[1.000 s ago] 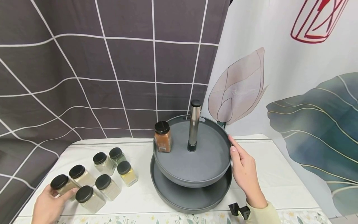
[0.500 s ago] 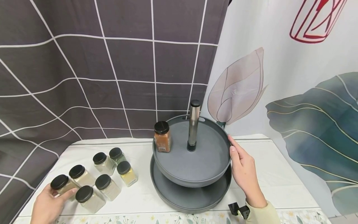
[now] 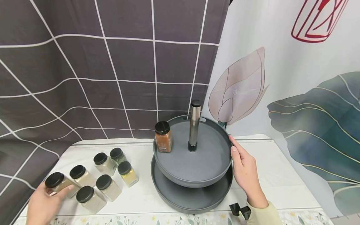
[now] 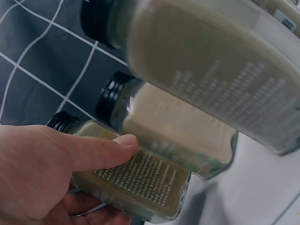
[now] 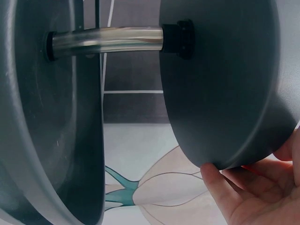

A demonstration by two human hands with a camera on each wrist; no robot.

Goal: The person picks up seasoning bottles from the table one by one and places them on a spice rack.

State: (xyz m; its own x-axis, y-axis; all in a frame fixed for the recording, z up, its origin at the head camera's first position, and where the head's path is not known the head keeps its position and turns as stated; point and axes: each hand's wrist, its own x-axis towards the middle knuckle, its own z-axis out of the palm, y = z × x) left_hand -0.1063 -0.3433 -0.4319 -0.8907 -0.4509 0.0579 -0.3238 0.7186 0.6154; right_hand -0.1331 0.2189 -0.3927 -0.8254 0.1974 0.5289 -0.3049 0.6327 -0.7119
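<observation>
My left hand point(image 3: 45, 201) grips a square glass spice jar point(image 4: 136, 178) with a black lid and brownish-yellow powder, thumb across its printed side. In the head view this jar is tilted at the left end of a jar group. Right beside it are a jar of beige powder point(image 4: 173, 126) and another pale jar point(image 3: 91, 200). My right hand point(image 3: 246, 168) holds the right rim of the upper tier of a grey two-tier round tray point(image 3: 208, 168), thumb and fingers at its edge. On that tier stands a jar of orange-red powder point(image 3: 163, 140), left of the steel post point(image 3: 194, 125).
More black-lidded jars stand on the white tablecloth point(image 3: 137, 200), among them a yellow one point(image 3: 129, 178) and a green one point(image 3: 119, 157). The lower tier point(image 3: 194, 203) sticks out in front below the upper one. A grey checked curtain point(image 3: 126, 62) hangs behind.
My left hand has shifted a little left with the jar, which now leans away from the other jars. The right hand and the tray stay about the same.
</observation>
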